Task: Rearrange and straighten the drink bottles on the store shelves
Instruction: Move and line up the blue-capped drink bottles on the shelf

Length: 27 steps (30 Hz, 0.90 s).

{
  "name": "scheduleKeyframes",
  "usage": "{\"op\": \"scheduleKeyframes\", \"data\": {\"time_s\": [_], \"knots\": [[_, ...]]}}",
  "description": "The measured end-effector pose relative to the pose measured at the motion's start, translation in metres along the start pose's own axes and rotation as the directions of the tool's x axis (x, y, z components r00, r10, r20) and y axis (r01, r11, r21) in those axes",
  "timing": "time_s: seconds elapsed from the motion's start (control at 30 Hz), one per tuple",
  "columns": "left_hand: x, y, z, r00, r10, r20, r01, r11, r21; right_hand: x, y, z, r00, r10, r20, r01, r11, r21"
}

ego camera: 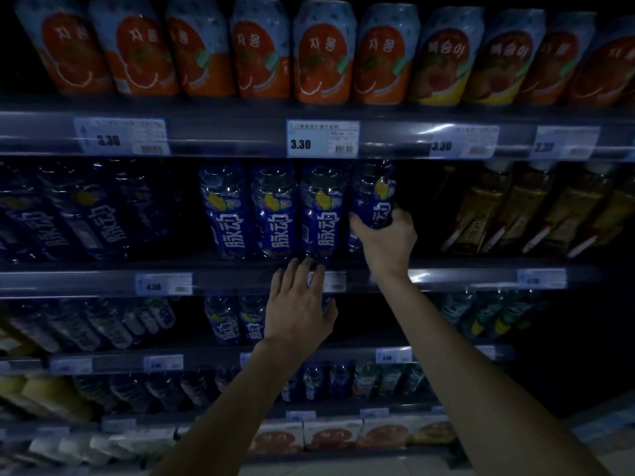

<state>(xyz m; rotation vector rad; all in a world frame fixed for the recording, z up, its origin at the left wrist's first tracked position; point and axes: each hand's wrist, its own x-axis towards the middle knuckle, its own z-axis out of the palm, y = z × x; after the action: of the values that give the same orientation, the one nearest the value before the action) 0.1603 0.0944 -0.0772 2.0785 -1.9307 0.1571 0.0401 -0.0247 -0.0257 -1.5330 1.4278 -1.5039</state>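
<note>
Forearms, lower frame. Left hand [298,300]: empty, fingers spread, centre frame at the shelf edge [240,280]. Right hand [385,235]: wrapped around the fourth blue bottle [372,197], centre-right. Three neighbouring bottles [275,214] stand aligned; left-frame rows apparently remain unstraightened.

The right hand [386,240] covers the lower label of the blue bottle [372,197] it grips; the left hand [297,305] hides part of a price tag [335,281]; the cans [323,53] are cut off by the top edge; the small print on the price tags is unreadable; the left-side bottles [79,214] blur into darkness.
</note>
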Motion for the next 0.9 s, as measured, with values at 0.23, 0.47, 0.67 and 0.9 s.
{"op": "scheduleKeyframes", "data": {"time_s": [0.23,0.47,0.67,0.9], "knots": [[0.004,-0.003,-0.007,1.0,0.018,0.015,-0.018,1.0,-0.001,-0.004,0.005,0.006,1.0,-0.02,-0.023,0.019,0.999,-0.035],[0.003,-0.004,-0.009,0.999,0.025,0.036,-0.024,1.0,-0.01,-0.005,0.008,0.003,1.0,0.008,0.027,-0.008,1.0,-0.017],[0.002,-0.003,-0.012,0.998,0.02,0.059,-0.018,0.999,-0.034,-0.002,0.014,-0.004,0.993,0.042,0.107,-0.042,0.999,0.005],[0.002,-0.004,-0.012,0.998,0.026,0.054,-0.024,0.999,-0.033,-0.002,0.017,-0.01,0.992,0.008,0.127,-0.002,0.999,-0.05]]}}
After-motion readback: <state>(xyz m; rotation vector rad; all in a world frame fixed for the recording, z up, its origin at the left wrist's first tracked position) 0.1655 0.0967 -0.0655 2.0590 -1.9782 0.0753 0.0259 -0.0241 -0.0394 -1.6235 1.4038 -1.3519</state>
